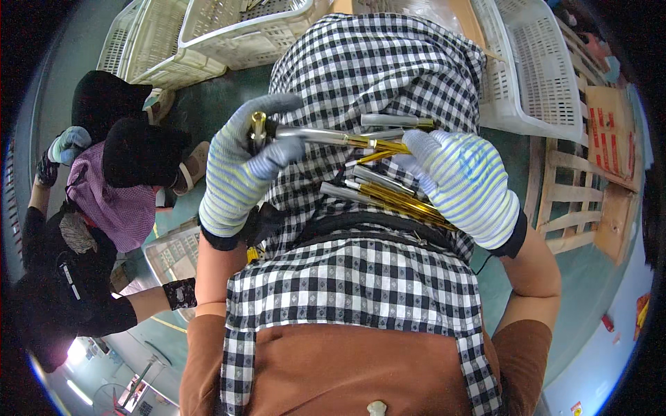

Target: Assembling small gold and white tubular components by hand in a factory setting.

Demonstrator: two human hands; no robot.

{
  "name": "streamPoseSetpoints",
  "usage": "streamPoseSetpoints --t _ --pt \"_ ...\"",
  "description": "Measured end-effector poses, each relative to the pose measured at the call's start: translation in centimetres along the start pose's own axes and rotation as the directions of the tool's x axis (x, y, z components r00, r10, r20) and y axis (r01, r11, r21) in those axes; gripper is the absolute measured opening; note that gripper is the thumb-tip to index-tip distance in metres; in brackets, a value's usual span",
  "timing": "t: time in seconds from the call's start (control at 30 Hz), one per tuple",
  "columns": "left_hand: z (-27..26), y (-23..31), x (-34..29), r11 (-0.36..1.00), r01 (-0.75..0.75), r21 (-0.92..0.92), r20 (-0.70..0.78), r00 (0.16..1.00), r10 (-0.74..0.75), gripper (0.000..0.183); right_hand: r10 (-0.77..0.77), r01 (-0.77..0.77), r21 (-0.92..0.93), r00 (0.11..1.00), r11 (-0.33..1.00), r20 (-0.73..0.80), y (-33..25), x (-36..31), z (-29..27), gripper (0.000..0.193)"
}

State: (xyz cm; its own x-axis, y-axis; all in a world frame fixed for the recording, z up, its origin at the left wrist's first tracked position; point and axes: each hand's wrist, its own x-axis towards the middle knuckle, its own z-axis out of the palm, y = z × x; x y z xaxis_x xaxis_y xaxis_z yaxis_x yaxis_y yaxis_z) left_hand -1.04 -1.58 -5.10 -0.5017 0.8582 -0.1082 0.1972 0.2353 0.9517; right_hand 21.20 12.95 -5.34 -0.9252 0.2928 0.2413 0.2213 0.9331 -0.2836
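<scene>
My left hand, in a striped knit glove, pinches the end of one silver and gold metal rod between thumb and fingers. My right hand, gloved the same way, grips a bundle of several silver and gold rods that fan out toward the left. Both hands hover above my lap, which is covered by a black and white checked apron. The single rod reaches across to the bundle.
A white perforated plastic crate stands to the right, more crates at the upper left. A wooden pallet lies at right. Another person in a purple top and dark cap crouches at left beside a tray.
</scene>
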Motion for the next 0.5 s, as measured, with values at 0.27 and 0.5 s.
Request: streamPoseSetpoints --t 0.27,0.5 --pt "-0.4 0.4 -0.3 0.968 0.214 -0.132 0.062 0.976 -0.207 0.035 -0.042 0.048 -0.116 0.998 0.992 0.053 -0.5 0.5 -1.0 0.023" --pt "0.6 0.1 -0.5 0.955 -0.044 -0.294 -0.062 0.998 0.027 0.031 0.098 -0.106 0.095 0.991 0.990 0.090 -0.5 0.1 0.0 0.022"
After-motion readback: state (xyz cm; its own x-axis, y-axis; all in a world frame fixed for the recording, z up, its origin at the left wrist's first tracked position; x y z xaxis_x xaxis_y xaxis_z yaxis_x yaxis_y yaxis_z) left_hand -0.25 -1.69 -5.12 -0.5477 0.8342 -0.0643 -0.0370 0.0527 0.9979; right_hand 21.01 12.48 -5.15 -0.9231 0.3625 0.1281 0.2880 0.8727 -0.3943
